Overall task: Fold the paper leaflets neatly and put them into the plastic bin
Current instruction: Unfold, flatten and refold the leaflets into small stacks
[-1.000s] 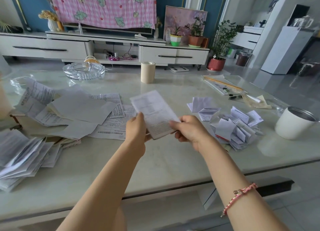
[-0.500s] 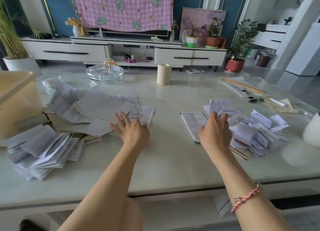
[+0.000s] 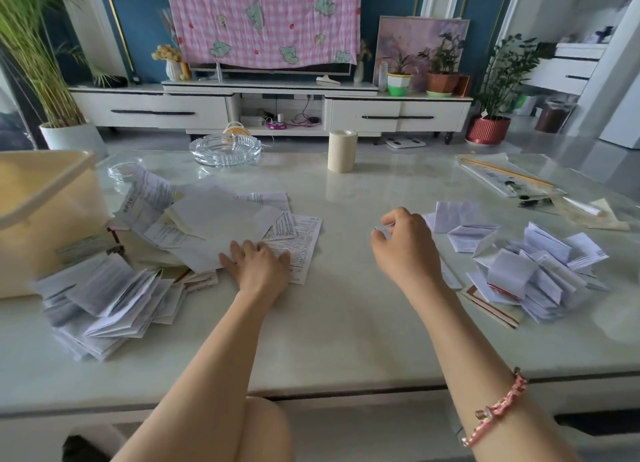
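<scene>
Head view: my left grip [image 3: 258, 271] lies flat, fingers straight, pressing on the loose unfolded leaflets [image 3: 221, 222] spread over the surface [image 3: 346, 323]. My right grip [image 3: 405, 243] is curled, a white sliver at its fingertips [image 3: 379, 239]; whether it's pinched, I cannot tell. A fanned folded stack [image 3: 104, 298] sits left, a folded heap [image 3: 530, 274] right. The plastic bin [image 3: 45, 212] stands far left, just beside the loose sheets. Beyond, a glass ashtray [image 3: 225, 149].

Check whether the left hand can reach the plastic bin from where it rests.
Probably yes. The left hand lies flat on the unfolded leaflets, and the plastic bin stands to its left on the table, its top open. Only low piles of paper lie between them, nothing upright.
</scene>
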Demonstrator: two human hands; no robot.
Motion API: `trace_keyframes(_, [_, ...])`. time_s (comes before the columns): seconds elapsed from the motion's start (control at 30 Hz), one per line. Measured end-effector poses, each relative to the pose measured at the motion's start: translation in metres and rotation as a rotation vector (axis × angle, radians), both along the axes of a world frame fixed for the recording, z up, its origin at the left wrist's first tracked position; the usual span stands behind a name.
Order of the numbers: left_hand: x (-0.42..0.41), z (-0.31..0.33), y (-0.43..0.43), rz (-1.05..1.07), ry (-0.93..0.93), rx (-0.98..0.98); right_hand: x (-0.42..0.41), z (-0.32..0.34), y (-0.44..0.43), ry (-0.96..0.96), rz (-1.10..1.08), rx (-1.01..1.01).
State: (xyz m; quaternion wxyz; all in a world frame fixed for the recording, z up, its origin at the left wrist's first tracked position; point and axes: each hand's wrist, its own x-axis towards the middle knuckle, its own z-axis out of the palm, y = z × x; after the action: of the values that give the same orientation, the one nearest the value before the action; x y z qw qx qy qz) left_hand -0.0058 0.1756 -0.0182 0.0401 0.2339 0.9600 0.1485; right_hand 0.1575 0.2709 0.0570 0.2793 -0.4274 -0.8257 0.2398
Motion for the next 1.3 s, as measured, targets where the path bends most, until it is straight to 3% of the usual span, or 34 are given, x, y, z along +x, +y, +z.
trace_keyframes(0.13, [-0.005,-0.001,0.002,-0.012,0.000,0.070,0.005,-0.005,0.002,-0.038,0.005,-0.012])
trace_keyframes(0.37, [-0.004,-0.004,0.004,0.020,0.026,0.010,0.012,-0.011,-0.004,-0.075,0.082,-0.012])
trace_keyframes(0.5, [0.000,-0.002,0.004,0.040,0.063,0.095,0.016,-0.011,-0.007,-0.102,0.114,0.002])
trace_keyframes(0.6, [0.005,0.002,0.005,0.005,0.205,0.255,0.018,-0.011,-0.008,-0.096,0.132,-0.044])
trace_keyframes(0.7, [0.018,0.015,0.008,-0.011,0.288,0.686,0.017,-0.014,-0.007,-0.014,0.156,-0.157])
trace_keyframes(0.73, [0.025,0.024,0.009,0.016,0.245,0.873,0.016,-0.014,-0.007,0.037,0.167,-0.214])
trace_keyframes(0.8, [0.042,0.045,0.007,0.141,-0.065,1.225,0.014,-0.014,-0.009,0.171,0.193,-0.388])
trace_keyframes(0.87, [0.056,0.066,0.002,0.278,-0.617,1.547,0.013,-0.012,-0.013,0.346,0.226,-0.697])
trace_keyframes(0.93, [0.068,0.078,-0.002,0.339,-1.153,1.705,0.012,-0.008,-0.016,0.477,0.283,-1.044])
trace_keyframes(1.0, [0.083,0.086,-0.001,0.314,-1.356,1.664,0.012,-0.007,-0.017,0.502,0.358,-1.193])
trace_keyframes(1.1, [0.108,0.087,0.003,0.228,-1.317,1.451,0.009,-0.006,-0.016,0.620,0.389,-1.229])
trace_keyframes(1.17, [0.116,0.082,0.005,0.159,-1.208,1.318,0.009,-0.005,-0.013,0.686,0.313,-1.160])
trace_keyframes(1.3, [0.114,0.072,0.008,0.041,-0.787,1.140,0.018,-0.004,-0.002,0.718,0.174,-1.054])
